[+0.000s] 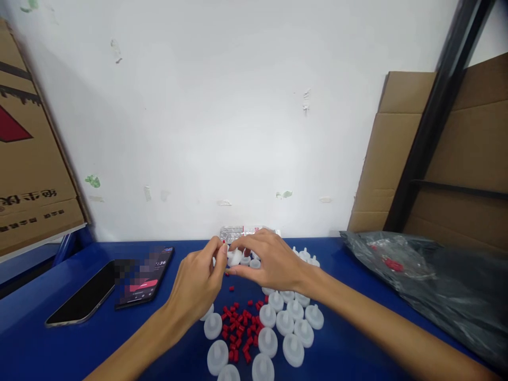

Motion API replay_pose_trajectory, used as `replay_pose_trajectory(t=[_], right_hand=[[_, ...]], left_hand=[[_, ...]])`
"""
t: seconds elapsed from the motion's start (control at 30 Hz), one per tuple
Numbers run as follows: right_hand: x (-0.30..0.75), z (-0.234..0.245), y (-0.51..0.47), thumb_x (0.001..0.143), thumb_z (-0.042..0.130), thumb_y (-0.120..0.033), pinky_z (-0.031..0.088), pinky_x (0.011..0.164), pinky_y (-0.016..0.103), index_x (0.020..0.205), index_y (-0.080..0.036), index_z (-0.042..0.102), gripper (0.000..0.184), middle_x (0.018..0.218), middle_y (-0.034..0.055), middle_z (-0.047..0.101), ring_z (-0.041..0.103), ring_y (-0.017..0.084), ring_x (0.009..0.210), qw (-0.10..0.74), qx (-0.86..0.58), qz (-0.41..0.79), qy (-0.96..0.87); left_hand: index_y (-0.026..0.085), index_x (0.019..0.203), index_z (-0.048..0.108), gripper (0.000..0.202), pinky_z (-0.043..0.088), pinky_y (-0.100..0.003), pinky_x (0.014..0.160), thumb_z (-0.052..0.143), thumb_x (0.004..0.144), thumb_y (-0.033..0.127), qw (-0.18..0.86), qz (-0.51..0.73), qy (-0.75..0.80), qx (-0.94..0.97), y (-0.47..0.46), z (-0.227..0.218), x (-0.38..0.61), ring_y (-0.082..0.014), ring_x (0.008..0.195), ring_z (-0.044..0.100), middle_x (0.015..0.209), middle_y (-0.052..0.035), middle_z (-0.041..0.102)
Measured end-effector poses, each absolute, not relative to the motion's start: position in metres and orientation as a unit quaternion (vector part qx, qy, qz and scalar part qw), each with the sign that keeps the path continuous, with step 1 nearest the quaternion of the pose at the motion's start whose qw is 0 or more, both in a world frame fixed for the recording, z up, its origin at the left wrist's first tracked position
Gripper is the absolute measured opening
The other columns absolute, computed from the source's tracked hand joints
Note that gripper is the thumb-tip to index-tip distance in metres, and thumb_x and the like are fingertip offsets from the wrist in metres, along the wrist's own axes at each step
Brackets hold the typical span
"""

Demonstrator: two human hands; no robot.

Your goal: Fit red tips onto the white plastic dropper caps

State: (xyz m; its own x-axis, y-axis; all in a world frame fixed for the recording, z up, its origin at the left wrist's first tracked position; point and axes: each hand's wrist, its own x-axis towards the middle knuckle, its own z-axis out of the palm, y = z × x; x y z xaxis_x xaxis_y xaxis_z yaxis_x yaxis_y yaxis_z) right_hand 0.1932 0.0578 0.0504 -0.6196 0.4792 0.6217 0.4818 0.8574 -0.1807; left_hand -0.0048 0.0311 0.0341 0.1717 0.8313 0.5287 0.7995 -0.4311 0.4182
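My left hand (198, 272) pinches a small red cap (224, 242) between thumb and fingertips. My right hand (275, 259) curls thumb and fingers around a white translucent disc with a stem (235, 257), close beside the left fingertips. More such pieces lie partly hidden behind the hands. Below them on the blue table (174, 338) is a loose pile of red caps (238, 325). Several white stemmed discs (293, 349) lie stem up to the right of the pile, others along its left side.
Two phones (85, 293) lie at the left, the farther one with a lit screen. A clear plastic bottle (231, 233) rests against the white wall. On the right, a dark plastic bag (448, 280) carries a clear bag with red pieces (395, 264). Cardboard (35, 159) stands at both sides.
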Motion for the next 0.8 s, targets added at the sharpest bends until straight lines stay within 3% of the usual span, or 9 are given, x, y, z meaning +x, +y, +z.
replay_pose_trajectory(t=[0.2, 0.3, 0.4, 0.47, 0.57, 0.7, 0.8], right_hand=[[0.187, 0.049, 0.052, 0.093, 0.059, -0.023, 0.045, 0.094, 0.039, 0.112, -0.019, 0.065, 0.02, 0.097, 0.004, 0.076, 0.069, 0.018, 0.084, 0.345, -0.247, -0.042, -0.905], [0.191, 0.049, 0.058, 0.089, 0.061, -0.023, 0.039, 0.104, 0.042, 0.111, -0.019, 0.065, 0.023, 0.088, 0.0016, 0.076, 0.069, 0.017, 0.077, 0.368, -0.196, -0.083, -0.905], [0.202, 0.054, 0.07, 0.092, 0.06, -0.024, 0.032, 0.111, 0.044, 0.11, -0.019, 0.066, 0.02, 0.094, 0.0026, 0.077, 0.071, 0.017, 0.081, 0.369, -0.165, -0.139, -0.904], [0.212, 0.057, 0.078, 0.092, 0.06, -0.022, 0.029, 0.113, 0.044, 0.109, -0.019, 0.066, 0.018, 0.097, 0.0027, 0.077, 0.071, 0.017, 0.081, 0.365, -0.192, -0.155, -0.898], [0.222, 0.059, 0.087, 0.092, 0.061, -0.02, 0.027, 0.114, 0.044, 0.111, -0.02, 0.065, 0.02, 0.1, 0.0015, 0.077, 0.07, 0.016, 0.083, 0.353, -0.24, -0.149, -0.892], [0.223, 0.054, 0.09, 0.094, 0.059, -0.019, 0.024, 0.115, 0.045, 0.116, -0.021, 0.063, 0.022, 0.107, 0.0037, 0.076, 0.07, 0.018, 0.091, 0.307, -0.247, -0.153, -0.906], [0.218, 0.053, 0.084, 0.094, 0.06, -0.022, 0.027, 0.114, 0.044, 0.129, -0.019, 0.056, 0.036, 0.099, 0.0038, 0.076, 0.069, 0.018, 0.089, 0.298, -0.249, -0.146, -0.91]], left_hand=[[0.022, 0.075, 0.043, 0.039, 0.029, -0.026, 0.053, 0.036, 0.104, 0.048, 0.144, 0.405, 0.461, 0.776, 0.03, 0.028, -0.005, -0.0126, 0.049, 0.039, 0.057, 0.0062, 0.045], [0.022, 0.069, 0.042, 0.046, 0.028, -0.025, 0.048, 0.033, 0.102, 0.053, 0.295, 0.427, 0.422, 0.744, 0.032, 0.03, -0.004, -0.0119, 0.045, 0.04, 0.054, 0.0051, 0.045], [0.023, 0.065, 0.037, 0.05, 0.022, -0.026, 0.041, 0.026, 0.101, 0.056, 0.42, 0.427, 0.408, 0.689, 0.036, 0.036, -0.006, -0.0111, 0.036, 0.034, 0.049, 0.0056, 0.041], [0.022, 0.062, 0.037, 0.051, 0.026, -0.026, 0.045, 0.028, 0.101, 0.053, 0.363, 0.392, 0.424, 0.731, 0.037, 0.037, -0.007, -0.0123, 0.041, 0.039, 0.05, 0.0037, 0.043], [0.02, 0.064, 0.049, 0.042, 0.035, -0.028, 0.059, 0.042, 0.098, 0.043, 0.133, 0.275, 0.447, 0.841, 0.036, 0.033, -0.007, -0.0175, 0.061, 0.051, 0.061, -0.0007, 0.054], [0.023, 0.1, 0.068, 0.023, 0.042, -0.032, 0.073, 0.048, 0.096, 0.034, 0.051, 0.198, 0.444, 0.872, 0.031, 0.027, -0.004, -0.0223, 0.082, 0.062, 0.089, -0.0036, 0.068], [0.026, 0.13, 0.058, 0.035, 0.044, -0.031, 0.07, 0.046, 0.099, 0.038, 0.059, 0.277, 0.468, 0.837, 0.031, 0.031, -0.003, -0.0188, 0.074, 0.062, 0.092, -0.0012, 0.069]])
